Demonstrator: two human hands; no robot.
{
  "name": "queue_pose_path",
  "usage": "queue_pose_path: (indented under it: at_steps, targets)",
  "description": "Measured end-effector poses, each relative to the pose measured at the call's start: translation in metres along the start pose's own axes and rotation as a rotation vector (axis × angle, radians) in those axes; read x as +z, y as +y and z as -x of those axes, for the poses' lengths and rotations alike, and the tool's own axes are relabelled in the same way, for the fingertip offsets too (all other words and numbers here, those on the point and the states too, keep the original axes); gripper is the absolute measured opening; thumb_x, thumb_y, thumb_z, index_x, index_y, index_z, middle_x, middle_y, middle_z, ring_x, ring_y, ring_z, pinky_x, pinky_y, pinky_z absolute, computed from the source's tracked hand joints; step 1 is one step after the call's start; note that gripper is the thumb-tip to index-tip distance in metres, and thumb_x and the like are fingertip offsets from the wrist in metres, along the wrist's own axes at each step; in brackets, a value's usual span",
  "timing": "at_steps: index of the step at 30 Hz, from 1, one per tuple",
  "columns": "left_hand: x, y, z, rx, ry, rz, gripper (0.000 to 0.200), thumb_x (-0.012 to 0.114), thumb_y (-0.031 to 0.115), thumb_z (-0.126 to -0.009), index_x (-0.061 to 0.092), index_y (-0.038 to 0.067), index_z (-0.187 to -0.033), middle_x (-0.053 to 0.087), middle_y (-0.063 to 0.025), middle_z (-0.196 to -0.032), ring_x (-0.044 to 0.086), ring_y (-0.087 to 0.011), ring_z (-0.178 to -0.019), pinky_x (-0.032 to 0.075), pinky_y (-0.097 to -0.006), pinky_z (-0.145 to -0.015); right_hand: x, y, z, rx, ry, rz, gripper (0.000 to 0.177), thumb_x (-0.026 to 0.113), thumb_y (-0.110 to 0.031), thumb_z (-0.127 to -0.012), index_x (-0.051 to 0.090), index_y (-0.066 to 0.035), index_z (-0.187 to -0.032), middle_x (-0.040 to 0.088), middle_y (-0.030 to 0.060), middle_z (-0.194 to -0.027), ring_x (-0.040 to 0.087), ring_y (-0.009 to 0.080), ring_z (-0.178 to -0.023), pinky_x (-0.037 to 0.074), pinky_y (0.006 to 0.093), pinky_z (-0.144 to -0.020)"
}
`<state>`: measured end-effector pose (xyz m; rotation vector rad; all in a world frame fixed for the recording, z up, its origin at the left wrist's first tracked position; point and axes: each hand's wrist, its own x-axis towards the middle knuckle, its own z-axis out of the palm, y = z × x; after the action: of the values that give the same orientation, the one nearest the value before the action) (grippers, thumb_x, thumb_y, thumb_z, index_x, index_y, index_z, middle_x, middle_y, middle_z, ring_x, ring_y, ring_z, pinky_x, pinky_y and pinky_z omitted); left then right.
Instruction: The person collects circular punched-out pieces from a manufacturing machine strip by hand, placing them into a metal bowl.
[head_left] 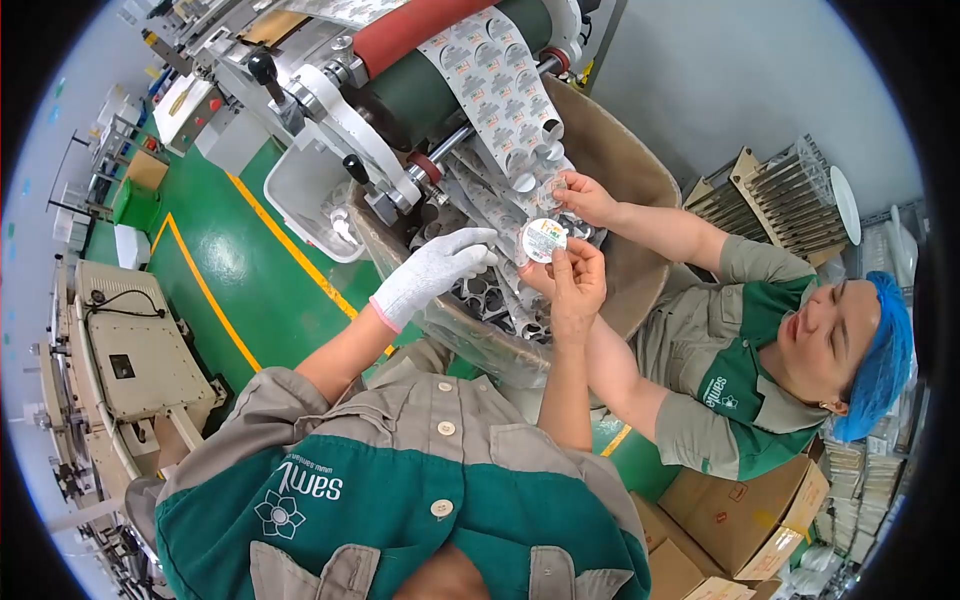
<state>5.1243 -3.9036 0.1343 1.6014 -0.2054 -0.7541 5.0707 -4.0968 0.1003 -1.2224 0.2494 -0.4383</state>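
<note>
My right hand (577, 292), bare, pinches a round printed lid (543, 240) by its edge, its white face with green and orange print turned up. A white knitted glove covers my left hand (437, 268). Its fingers stretch out just left of the lid, apart from it, above punched foil scrap (485, 300). Beyond the lid, a co-worker's hand (590, 198) holds a small round piece (553, 192) beside the printed foil web (487, 80). The co-worker's other forearm (622, 385) passes behind my right wrist, and its hand is mostly hidden.
The foil web comes down over a dark green roller (420, 85) below a red roller (415, 35) into a large lined bin (625, 150). A white tub (300, 205) stands left of it. Cardboard boxes (735, 515) sit at lower right, near the co-worker (745, 350). A beige machine (130, 345) stands left.
</note>
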Motion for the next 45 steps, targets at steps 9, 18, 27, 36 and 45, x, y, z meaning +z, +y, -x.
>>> queue_pose_path:
  at_steps: [9, 18, 27, 36, 45]
  targets:
    - [0.005, -0.002, -0.003, 0.153, 0.107, 0.064, 0.038, 0.051, 0.028, -0.095, 0.058, 0.002, -0.122, 0.064, -0.0045, -0.103, 0.055, -0.0107, -0.094, 0.046, -0.0269, -0.083, 0.003, 0.008, 0.008, 0.144, -0.168, -0.006, 0.014, 0.059, -0.001, -0.09, 0.057, 0.0, -0.104, 0.06, 0.001, -0.083, 0.056, 0.0046, -0.073, 0.047, 0.0182, -0.066]
    - [0.008, 0.004, -0.007, 0.107, 0.115, -0.022, 0.031, 0.056, 0.028, -0.092, 0.064, -0.001, -0.1, 0.065, -0.0015, -0.085, 0.057, -0.0086, -0.078, 0.047, -0.0259, -0.071, 0.01, 0.012, 0.014, 0.076, -0.319, 0.115, 0.014, 0.06, -0.001, -0.089, 0.059, -0.001, -0.103, 0.056, -0.0028, -0.078, 0.05, 0.0031, -0.068, 0.042, 0.0174, -0.063]
    - [0.007, 0.008, -0.008, 0.069, 0.246, -0.213, 0.022, 0.059, 0.024, -0.089, 0.064, 0.002, -0.089, 0.062, 0.001, -0.077, 0.053, -0.0058, -0.07, 0.044, -0.0235, -0.063, 0.003, 0.014, 0.013, 0.009, -0.321, 0.18, 0.014, 0.061, -0.002, -0.088, 0.06, 0.0, -0.102, 0.056, -0.0028, -0.08, 0.048, 0.0028, -0.068, 0.04, 0.017, -0.062]
    - [0.014, -0.016, -0.026, 0.272, 0.326, -0.115, 0.036, 0.05, 0.032, -0.094, 0.065, -0.001, -0.092, 0.066, -0.0125, -0.083, 0.063, -0.0207, -0.079, 0.048, -0.0331, -0.074, -0.028, 0.013, -0.036, -0.118, -0.176, 0.923, 0.036, 0.062, -0.025, -0.089, 0.058, 0.002, -0.113, 0.062, 0.0086, -0.078, 0.059, 0.0184, -0.073, 0.047, 0.0315, -0.068]
    - [0.033, -0.027, -0.026, 0.195, 0.186, -0.23, 0.044, 0.046, 0.042, -0.093, 0.062, 0.001, -0.103, 0.065, -0.0173, -0.09, 0.062, -0.0252, -0.086, 0.047, -0.0357, -0.08, -0.004, 0.037, 0.013, 0.439, -0.545, 0.375, 0.036, 0.061, -0.02, -0.088, 0.056, 0.0, -0.118, 0.064, 0.0113, -0.089, 0.059, 0.0187, -0.078, 0.046, 0.029, -0.074]
